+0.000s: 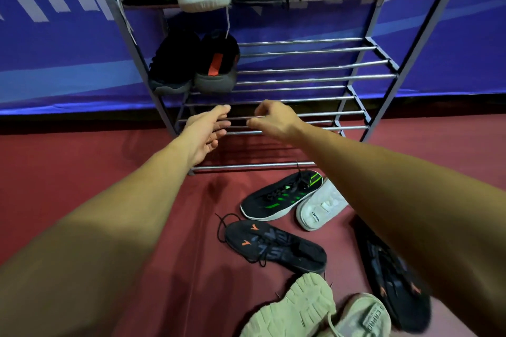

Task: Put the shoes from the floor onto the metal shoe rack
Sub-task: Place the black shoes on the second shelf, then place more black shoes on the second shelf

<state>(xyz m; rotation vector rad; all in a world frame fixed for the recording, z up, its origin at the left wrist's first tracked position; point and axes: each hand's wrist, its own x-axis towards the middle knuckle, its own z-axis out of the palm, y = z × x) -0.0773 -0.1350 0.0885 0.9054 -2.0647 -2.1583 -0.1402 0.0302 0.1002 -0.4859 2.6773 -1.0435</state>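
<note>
Both hands hung empty before the grey metal shoe rack [315,79], the left hand [208,128] loosely spread and the right hand [273,120] slackly curled. This looked like a pause between placements. The next move called for reaching down to the black green-striped sneaker [279,200] on the red floor [109,161].

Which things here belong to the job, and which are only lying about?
For the job: on the floor, green-striped shoe, white shoe, orange-marked shoe, blurred dark shoe, beige pair; rack.
Just there: banner, shelved shoes.
</note>
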